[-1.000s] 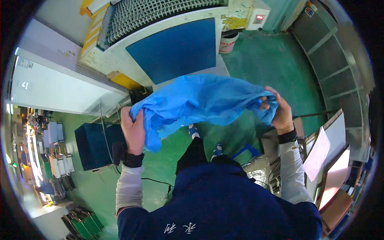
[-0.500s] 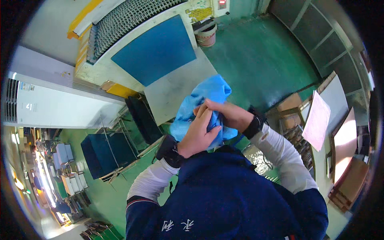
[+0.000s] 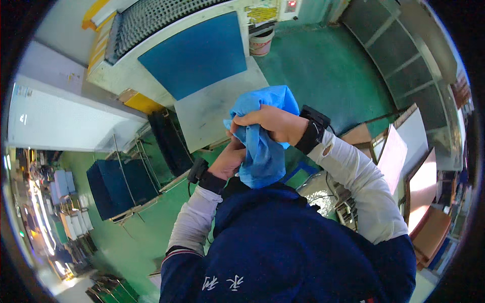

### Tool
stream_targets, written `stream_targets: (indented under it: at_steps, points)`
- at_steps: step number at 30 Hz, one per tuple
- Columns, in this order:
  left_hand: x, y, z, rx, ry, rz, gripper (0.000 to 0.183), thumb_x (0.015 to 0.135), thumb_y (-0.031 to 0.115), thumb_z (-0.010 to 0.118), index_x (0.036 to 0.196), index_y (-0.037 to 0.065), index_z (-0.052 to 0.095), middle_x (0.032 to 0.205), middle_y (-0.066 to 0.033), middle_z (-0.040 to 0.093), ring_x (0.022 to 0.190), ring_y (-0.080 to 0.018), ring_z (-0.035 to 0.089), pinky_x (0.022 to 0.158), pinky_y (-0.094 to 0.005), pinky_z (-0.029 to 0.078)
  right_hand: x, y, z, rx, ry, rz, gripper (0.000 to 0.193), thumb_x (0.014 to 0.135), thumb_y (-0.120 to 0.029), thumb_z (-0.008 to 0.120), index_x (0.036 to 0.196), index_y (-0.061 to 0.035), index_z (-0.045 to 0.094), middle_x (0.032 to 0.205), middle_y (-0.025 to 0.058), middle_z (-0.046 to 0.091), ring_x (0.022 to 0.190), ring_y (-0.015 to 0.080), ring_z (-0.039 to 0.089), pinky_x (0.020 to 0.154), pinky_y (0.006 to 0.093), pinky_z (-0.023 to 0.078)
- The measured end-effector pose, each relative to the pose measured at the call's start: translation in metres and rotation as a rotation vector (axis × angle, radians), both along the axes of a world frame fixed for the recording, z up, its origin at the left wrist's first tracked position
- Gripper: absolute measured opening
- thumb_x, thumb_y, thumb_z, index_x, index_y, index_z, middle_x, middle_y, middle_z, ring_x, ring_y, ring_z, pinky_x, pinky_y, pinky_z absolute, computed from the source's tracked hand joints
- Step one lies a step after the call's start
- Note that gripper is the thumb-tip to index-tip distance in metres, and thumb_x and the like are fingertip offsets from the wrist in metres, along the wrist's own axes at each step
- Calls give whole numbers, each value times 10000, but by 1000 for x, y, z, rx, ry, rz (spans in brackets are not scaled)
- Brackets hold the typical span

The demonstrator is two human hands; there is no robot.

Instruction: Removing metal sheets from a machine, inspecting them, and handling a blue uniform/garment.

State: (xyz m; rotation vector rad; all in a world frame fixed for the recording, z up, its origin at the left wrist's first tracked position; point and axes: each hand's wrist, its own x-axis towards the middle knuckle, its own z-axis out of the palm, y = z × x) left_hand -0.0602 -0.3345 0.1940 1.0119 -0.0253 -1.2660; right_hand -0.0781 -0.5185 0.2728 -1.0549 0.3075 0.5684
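Observation:
A crumpled light-blue cloth (image 3: 265, 161) is bunched up in front of my chest; whether it is woven or plastic sheet I cannot make out. My right hand (image 3: 278, 123) is closed around its upper part, fingers curled over a fold. Lower and to the left, my left hand (image 3: 230, 159) grips the cloth's left side, its fingers partly hidden by the folds. The two hands are close together. Both wrists wear black bands with small dark devices.
Ahead stands a machine with a ridged grey bed (image 3: 156, 25); a flat blue panel (image 3: 197, 58) rests against a pale board (image 3: 212, 111). A bucket (image 3: 261, 43) is beyond. Dark blue stacks on a rack (image 3: 121, 187) stand left. Pink and white boards (image 3: 391, 151) lean right.
My hands were pressed together over the cloth; now the right has shifted up and the left down, each gripping a part. The cloth hangs longer between them.

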Motion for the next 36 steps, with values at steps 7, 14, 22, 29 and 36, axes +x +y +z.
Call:
stream_targets:
  at_steps: [7,14,22,29,36]
  points:
    - [40,25,-8,-411,-91,165,611,845,120,723,1391,68,453,1293,-61,574,1195,-204,572,1013,-375,474,42,24,29,30,-109,137,206,936,-201,624,926,-14,710,914,82,702,872,189,664,792,300,509]
    - [80,42,15,-840,-29,423,467,914,248,629,1329,74,507,1318,-106,562,1277,-265,510,1097,-430,385,100,37,108,-941,-603,702,227,906,-241,632,996,-63,741,969,67,719,876,172,662,759,289,491]
    - [106,115,58,-1010,-293,805,338,936,209,610,1253,104,558,1091,-51,638,1127,-271,581,1150,-546,281,194,79,228,-646,-680,669,364,905,-260,670,1126,29,688,1057,129,714,953,204,668,827,301,539]
    - [77,177,47,-913,-595,907,321,913,135,618,1232,107,605,1316,-156,609,901,-258,643,1035,-533,426,232,167,286,-714,-957,690,329,909,-252,665,1126,-4,653,1026,108,676,960,204,639,872,318,507]
    - [47,174,3,-530,-434,1096,235,936,123,598,1149,24,602,1227,-154,637,946,-238,649,905,-400,512,191,323,236,-62,-1000,688,299,913,-244,660,1125,-37,619,995,87,638,967,204,610,917,334,476]
